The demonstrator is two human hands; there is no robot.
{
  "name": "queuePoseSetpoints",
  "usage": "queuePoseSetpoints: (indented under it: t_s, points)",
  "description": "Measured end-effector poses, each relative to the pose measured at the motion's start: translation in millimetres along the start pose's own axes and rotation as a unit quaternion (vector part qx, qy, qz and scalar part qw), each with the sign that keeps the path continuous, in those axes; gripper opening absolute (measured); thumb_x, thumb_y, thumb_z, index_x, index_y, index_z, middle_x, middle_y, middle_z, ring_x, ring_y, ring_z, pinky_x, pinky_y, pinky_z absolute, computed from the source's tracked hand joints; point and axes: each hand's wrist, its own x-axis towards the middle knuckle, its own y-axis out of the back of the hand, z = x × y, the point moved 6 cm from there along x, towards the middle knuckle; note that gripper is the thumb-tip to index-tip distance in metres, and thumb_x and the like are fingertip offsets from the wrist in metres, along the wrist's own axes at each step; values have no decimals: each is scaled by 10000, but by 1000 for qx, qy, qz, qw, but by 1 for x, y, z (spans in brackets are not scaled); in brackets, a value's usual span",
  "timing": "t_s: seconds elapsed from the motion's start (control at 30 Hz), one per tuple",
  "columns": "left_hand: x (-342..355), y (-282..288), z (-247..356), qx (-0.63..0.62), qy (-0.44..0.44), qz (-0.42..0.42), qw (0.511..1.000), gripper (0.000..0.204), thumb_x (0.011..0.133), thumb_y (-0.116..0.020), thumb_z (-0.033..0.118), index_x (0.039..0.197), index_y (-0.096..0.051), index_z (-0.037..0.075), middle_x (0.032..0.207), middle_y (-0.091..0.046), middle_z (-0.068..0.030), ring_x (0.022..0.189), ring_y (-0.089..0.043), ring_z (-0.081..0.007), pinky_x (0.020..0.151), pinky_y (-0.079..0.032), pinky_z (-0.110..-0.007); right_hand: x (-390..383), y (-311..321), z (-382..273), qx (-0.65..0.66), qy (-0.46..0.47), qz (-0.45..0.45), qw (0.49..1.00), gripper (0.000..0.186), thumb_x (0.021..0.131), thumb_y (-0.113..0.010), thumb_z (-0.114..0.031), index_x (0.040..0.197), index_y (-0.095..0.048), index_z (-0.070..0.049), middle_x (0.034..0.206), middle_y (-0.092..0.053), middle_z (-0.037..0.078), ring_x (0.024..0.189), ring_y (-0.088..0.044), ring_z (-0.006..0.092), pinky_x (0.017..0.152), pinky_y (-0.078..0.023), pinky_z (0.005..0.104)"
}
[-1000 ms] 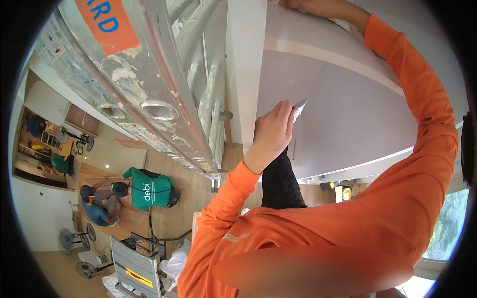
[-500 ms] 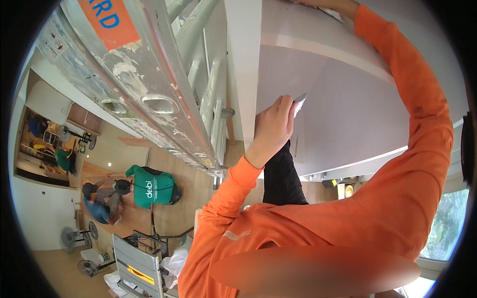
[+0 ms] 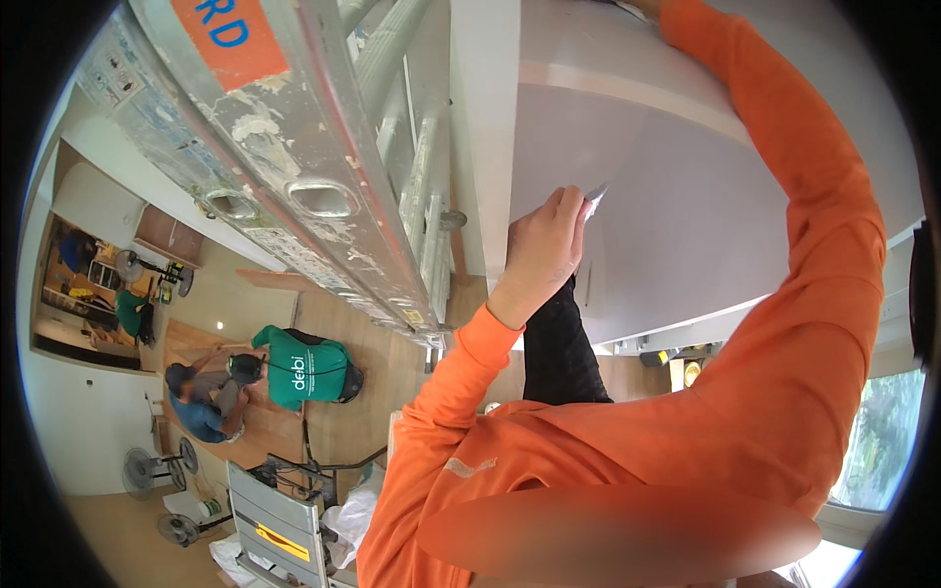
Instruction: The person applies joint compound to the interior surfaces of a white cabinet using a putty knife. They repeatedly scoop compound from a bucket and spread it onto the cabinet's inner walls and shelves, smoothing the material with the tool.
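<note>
My left hand [image 3: 547, 245] is closed on a putty knife [image 3: 598, 194]; its thin metal blade pokes out past the fingers, with some white stuff near the grip. The blade is in front of a smooth pale grey panel [image 3: 676, 196], close to it; whether it touches I cannot tell. My right arm reaches up and over along the right side. Only a sliver of my right hand [image 3: 649, 8] shows at the upper edge, beside a pale curved ledge [image 3: 627, 86]. Its fingers are cut off, and what it holds, if anything, is hidden.
A paint-spattered aluminium ladder [image 3: 323, 196] stands close on my left. Down on the floor two people [image 3: 309, 372] crouch over a wooden board [image 3: 260, 421]. Fans [image 3: 142, 470] and a grey folding step [image 3: 274, 519] are nearby. A window [image 3: 882, 441] is at right.
My right arm has swung a little to the left, and its hand has slid mostly out of the upper edge. The left hand keeps its grip on the putty knife, nearly in place.
</note>
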Motion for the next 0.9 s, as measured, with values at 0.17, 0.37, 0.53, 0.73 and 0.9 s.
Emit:
queuePoseSetpoints:
  t_s: [0.17, 0.37, 0.53, 0.73, 0.9]
  points:
    - [2, 2, 2, -5, -3, 3, 1000, 165, 949, -567, 133, 865, -451, 51, 704, -544, -129, 557, -539, -358, 466, -420, -403, -6, 4, -13, 38, 16, -12, 999, 295, 836, -639, -230, 996, -700, 9, 1019, -689, 202, 933, -648, 361, 863, -499, 424]
    - [1, 0, 2, 13, -10, 6, 1000, 161, 942, -574, 118, 865, -450, 48, 704, -544, -128, 549, -534, -350, 462, -419, -397, -17, 18, -19, 105, -21, -47, 993, 307, 833, -645, -221, 1031, -700, 7, 1016, -695, 208, 936, -658, 331, 867, -504, 404]
    - [0, -1, 0, 14, -9, -4, 1000, 173, 944, -575, 122, 860, -443, 49, 702, -539, -128, 547, -528, -348, 462, -419, -393, -8, 16, -31, 59, -34, -37, 997, 310, 834, -659, -217, 1047, -700, 4, 971, -708, 195, 897, -666, 310, 844, -513, 393]
    - [1, 0, 2, 8, -9, -1, 1000, 177, 945, -575, 121, 859, -438, 48, 696, -528, -127, 552, -528, -354, 465, -417, -397, -28, 23, -41, 163, -75, -122, 976, 286, 861, -655, -205, 1044, -698, 11, 946, -714, 171, 862, -662, 281, 814, -507, 379]
    - [1, 0, 2, 8, -15, -2, 1000, 177, 944, -576, 129, 861, -441, 51, 702, -534, -131, 562, -540, -359, 466, -421, -404, -22, 31, -55, 150, -37, -47, 987, 280, 870, -664, -208, 1024, -694, 24, 889, -700, 169, 812, -639, 250, 788, -494, 370]
